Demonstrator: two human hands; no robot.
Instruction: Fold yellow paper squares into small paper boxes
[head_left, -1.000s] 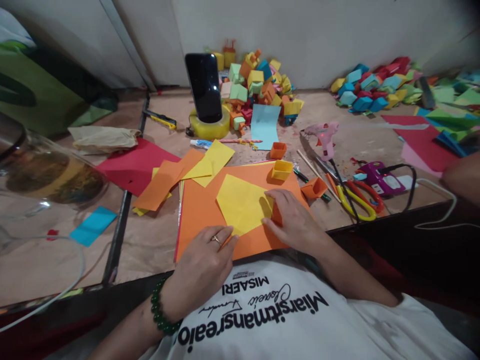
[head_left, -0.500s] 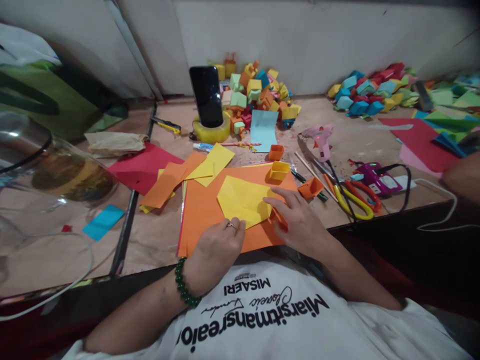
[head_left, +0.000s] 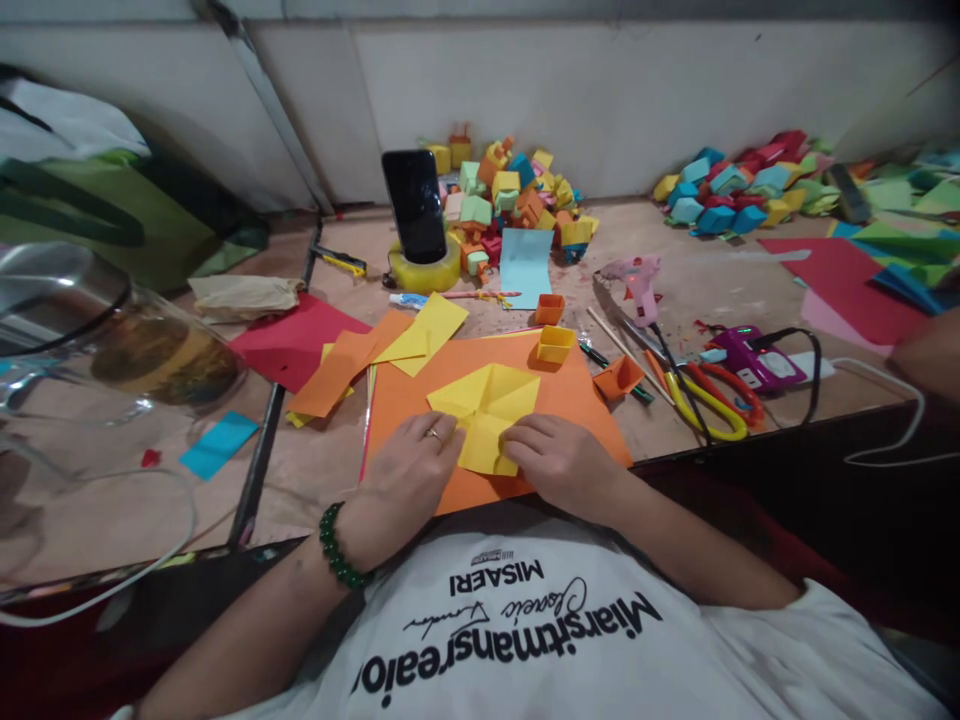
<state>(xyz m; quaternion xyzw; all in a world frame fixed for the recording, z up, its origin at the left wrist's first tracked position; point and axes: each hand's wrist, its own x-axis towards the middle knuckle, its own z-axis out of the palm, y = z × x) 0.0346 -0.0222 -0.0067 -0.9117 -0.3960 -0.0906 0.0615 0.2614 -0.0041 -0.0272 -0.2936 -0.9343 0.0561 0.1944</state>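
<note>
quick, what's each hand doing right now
Left hand: open, fingers pressing the yellow paper flat on the orange sheet.
Right hand: open, fingertips pressing the same paper.

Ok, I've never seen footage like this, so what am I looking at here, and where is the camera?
The camera sits on a person's head, looking down at their own two bare hands; there is no machine. The left hand, wearing a ring and a green bead bracelet, and the right hand press on a creased yellow paper lying on an orange sheet. Around it on the table lie small folded paper boxes, scissors, a pink glue gun, a phone propped in a tape roll, and piles of coloured folded pieces.
</note>
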